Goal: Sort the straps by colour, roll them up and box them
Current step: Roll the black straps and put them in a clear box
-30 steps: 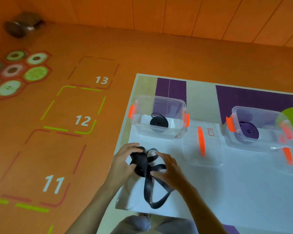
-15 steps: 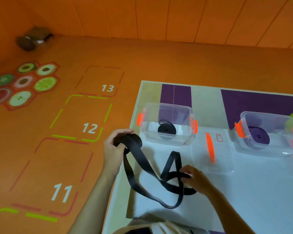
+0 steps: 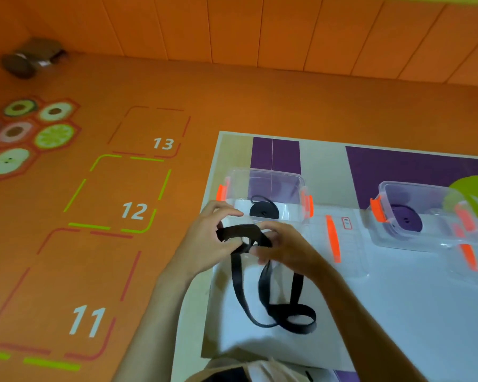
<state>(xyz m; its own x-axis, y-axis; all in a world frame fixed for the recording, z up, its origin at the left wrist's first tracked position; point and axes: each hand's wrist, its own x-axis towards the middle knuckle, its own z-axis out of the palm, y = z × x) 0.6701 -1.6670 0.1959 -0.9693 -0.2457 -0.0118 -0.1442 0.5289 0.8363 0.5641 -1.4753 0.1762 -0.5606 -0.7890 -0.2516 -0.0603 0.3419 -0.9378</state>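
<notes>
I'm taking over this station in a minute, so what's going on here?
A person grips a black strap with the left hand and right hand, apparently winding it; its loose length trails in loops on the table. Behind, the left box already holds a black roll and the right box a purple roll. Both boxes stand open.

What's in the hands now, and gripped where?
Left hand and right hand both hold the black strap at its upper looped end; the rest trails onto the table.
</notes>
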